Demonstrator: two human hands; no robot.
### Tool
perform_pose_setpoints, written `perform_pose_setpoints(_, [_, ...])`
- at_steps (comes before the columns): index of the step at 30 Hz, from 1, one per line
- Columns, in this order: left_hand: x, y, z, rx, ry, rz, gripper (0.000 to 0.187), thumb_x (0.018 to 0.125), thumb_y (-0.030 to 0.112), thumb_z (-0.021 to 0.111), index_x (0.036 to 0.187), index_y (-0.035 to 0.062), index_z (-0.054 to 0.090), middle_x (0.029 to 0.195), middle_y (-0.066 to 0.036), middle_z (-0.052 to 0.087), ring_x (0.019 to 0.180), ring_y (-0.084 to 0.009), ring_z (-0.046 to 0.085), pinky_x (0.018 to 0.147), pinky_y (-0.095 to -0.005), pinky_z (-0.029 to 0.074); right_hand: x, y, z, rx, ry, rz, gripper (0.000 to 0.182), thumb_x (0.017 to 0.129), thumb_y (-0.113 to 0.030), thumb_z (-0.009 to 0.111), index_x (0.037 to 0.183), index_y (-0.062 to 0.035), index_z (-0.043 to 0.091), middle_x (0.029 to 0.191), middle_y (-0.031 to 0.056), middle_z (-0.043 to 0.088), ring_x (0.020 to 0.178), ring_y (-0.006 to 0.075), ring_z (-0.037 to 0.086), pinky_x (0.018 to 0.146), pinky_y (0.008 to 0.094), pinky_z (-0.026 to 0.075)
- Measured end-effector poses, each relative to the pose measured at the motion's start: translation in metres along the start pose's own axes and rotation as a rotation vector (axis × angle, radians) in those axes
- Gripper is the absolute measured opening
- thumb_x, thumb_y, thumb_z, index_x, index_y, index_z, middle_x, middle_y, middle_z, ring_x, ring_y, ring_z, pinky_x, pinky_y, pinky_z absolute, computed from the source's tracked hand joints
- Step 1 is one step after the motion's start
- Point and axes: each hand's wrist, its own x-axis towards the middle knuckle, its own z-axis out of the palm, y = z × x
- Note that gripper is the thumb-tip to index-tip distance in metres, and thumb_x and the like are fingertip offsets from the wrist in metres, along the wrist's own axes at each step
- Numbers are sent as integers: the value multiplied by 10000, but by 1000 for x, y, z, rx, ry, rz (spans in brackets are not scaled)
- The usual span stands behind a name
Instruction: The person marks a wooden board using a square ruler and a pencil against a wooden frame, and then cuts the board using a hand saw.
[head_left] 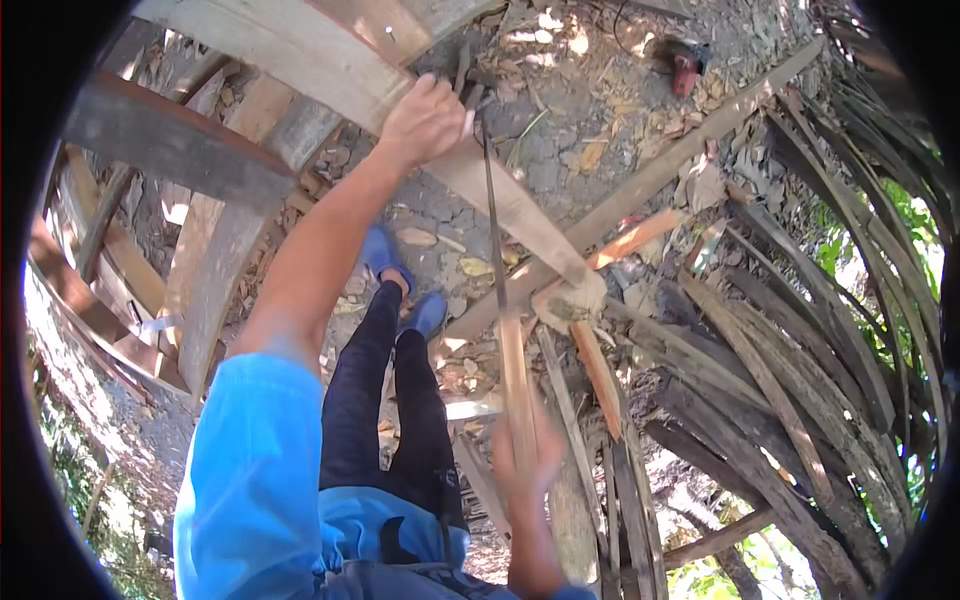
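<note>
My left hand (425, 122) is closed over the edge of a long pale plank (500, 196), which slants from the upper left down to the right. The plank's lower end rests by a cut wood stump (572, 300). In my right hand (528, 452), blurred by motion, is the light wooden handle of a long-bladed tool (513, 370). Its thin dark blade, seen nearly edge-on, points up along the plank, its far end close to my left hand. From this angle I cannot tell whether it is a machete or a saw.
A long grey board (690, 140) lies across the leaf-covered ground. Weathered wood strips (790, 390) are heaped at the right, and heavier timbers (180, 140) cross at the left. My blue shoes (427, 314) stand below the plank. A red and black object (686, 70) lies at the upper right.
</note>
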Motion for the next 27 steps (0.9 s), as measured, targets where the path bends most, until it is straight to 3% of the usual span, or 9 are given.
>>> perform_pose_setpoints(3, [-11, 19, -10, -30, -69, -32, 317, 903, 284, 615, 643, 103, 642, 688, -45, 603, 791, -199, 570, 775, -364, 401, -48, -10, -31, -54, -50, 38, 601, 814, -12, 632, 1396, 83, 520, 1076, 213, 731, 777, 168, 722, 697, 297, 563])
perform_pose_setpoints(6, [-2, -5, -8, -5, -66, -21, 322, 907, 284, 614, 645, 99, 644, 687, -48, 617, 794, -197, 574, 779, -363, 401, 75, 2, 40, 153, -99, 171, 593, 837, -51, 677, 1412, 2, 543, 870, 128, 705, 676, 150, 637, 641, 285, 520])
perform_pose_setpoints(9, [0, -4, -2, -1, -70, -33, 319, 913, 273, 606, 648, 99, 641, 701, -52, 626, 790, -200, 571, 773, -361, 398, 221, 14, 122, 226, 110, -39, 580, 819, -88, 676, 1380, -3, 553, 774, 186, 628, 662, 292, 640, 658, 389, 508])
perform_pose_setpoints(16, [-3, 12, -14, -63, -107, -39, 301, 912, 256, 608, 657, 99, 639, 691, -53, 592, 781, -211, 557, 769, -368, 394, -41, -25, -37, -58, -75, 118, 563, 834, -60, 642, 1383, 28, 553, 1026, 210, 724, 855, 283, 746, 729, 361, 584])
perform_pose_setpoints(19, [0, -1, -7, -19, -106, -32, 306, 918, 260, 604, 660, 99, 642, 698, -58, 595, 779, -212, 554, 774, -373, 395, -3, -27, -20, -146, -176, 162, 527, 856, -59, 651, 1369, 24, 568, 987, 209, 719, 808, 247, 738, 725, 363, 589])
perform_pose_setpoints(22, [-1, 6, -13, -57, -153, -46, 303, 927, 261, 597, 672, 106, 648, 722, -64, 605, 794, -211, 563, 789, -381, 399, 158, 3, 82, 231, 28, 42, 546, 856, -189, 686, 1368, -36, 573, 808, 207, 674, 708, 309, 699, 669, 413, 544])
perform_pose_setpoints(23, [1, 4, -10, -41, -139, -37, 298, 928, 261, 596, 679, 106, 649, 726, -64, 606, 798, -211, 564, 793, -381, 399, 197, 20, 118, 233, 160, -128, 566, 854, -169, 674, 1392, -56, 541, 831, 236, 666, 723, 408, 666, 673, 463, 522])
perform_pose_setpoints(26, [2, 9, -20, -74, -161, -46, 282, 928, 271, 597, 707, 104, 647, 742, -61, 606, 808, -215, 567, 807, -380, 400, 161, -3, 85, 244, 22, 72, 588, 852, -158, 674, 1410, -56, 519, 869, 254, 672, 762, 473, 638, 689, 468, 524])
perform_pose_setpoints(27, [8, 7, -21, -69, -159, -39, 282, 927, 271, 599, 705, 103, 642, 743, -60, 605, 807, -215, 566, 806, -380, 401, 109, -8, 54, 203, -73, 180, 619, 858, -145, 666, 1447, -76, 489, 918, 238, 689, 841, 431, 681, 752, 435, 544])
